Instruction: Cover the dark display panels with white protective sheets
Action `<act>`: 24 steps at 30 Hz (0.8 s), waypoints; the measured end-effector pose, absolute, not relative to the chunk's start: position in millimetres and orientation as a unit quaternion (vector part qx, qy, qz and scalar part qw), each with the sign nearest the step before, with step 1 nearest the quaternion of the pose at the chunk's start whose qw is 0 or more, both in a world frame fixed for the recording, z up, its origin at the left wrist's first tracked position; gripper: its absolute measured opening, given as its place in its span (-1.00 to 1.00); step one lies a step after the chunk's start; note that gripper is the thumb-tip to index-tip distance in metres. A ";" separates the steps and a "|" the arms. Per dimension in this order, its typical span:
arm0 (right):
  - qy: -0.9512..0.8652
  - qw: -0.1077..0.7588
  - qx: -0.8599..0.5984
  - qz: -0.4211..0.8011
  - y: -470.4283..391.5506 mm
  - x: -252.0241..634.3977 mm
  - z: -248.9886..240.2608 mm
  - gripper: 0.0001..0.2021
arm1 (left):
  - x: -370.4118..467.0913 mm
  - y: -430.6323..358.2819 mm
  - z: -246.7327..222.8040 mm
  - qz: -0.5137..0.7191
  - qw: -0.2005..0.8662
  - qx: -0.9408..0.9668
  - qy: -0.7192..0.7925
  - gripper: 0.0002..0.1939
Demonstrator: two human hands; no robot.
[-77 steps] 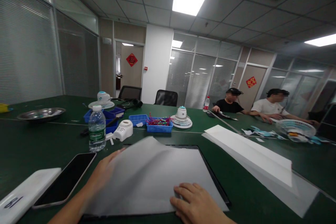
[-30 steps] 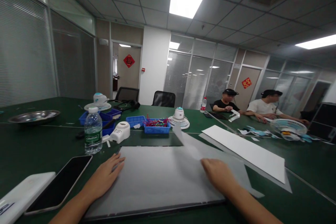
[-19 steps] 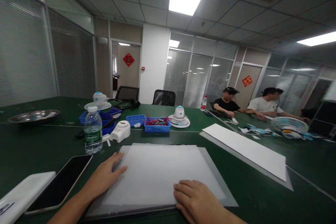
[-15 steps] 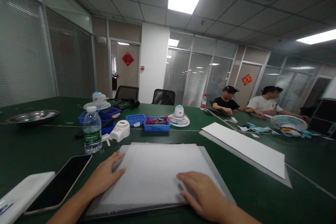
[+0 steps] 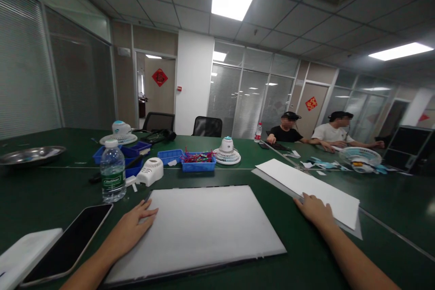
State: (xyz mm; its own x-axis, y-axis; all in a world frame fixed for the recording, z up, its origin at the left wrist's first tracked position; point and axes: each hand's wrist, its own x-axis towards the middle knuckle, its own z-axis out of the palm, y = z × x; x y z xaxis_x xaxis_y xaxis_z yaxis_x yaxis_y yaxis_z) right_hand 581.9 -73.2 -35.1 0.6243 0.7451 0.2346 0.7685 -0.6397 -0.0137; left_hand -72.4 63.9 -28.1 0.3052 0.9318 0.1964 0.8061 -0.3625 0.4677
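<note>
My left hand (image 5: 131, 229) lies on the left edge of a flat white panel (image 5: 207, 231) with a thin dark rim, its fingers spread. Nothing is held in it. Out to the right, my right hand (image 5: 316, 210) touches the near edge of a stack of white sheets (image 5: 312, 186). Its fingers are apart and rest over that edge. A greyish sheet (image 5: 353, 231) sticks out from under the white ones.
A water bottle (image 5: 113, 172), a phone (image 5: 70, 244) and a white box (image 5: 27, 251) stand or lie left. Behind the panel are a white plastic housing (image 5: 151, 171), a blue tray of wires (image 5: 199, 164) and a small fan (image 5: 227, 152). Two people sit far right.
My right hand has moved from the panel across to the stack of sheets. The loose sheet edges around the panel no longer show. My view has turned slightly right.
</note>
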 end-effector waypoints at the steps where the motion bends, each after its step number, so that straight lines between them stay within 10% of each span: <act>1: -0.421 0.052 -0.899 -0.109 -70.5 581.4 -38.0 -0.42 | -71.1 62.3 -25.6 0.216 0.136 0.793 0.553 -0.48; 24: -0.689 0.070 -0.689 -0.215 -66.8 440.5 -7.7 -0.59 | -74.0 58.3 -27.5 0.263 0.142 0.779 0.551 -0.41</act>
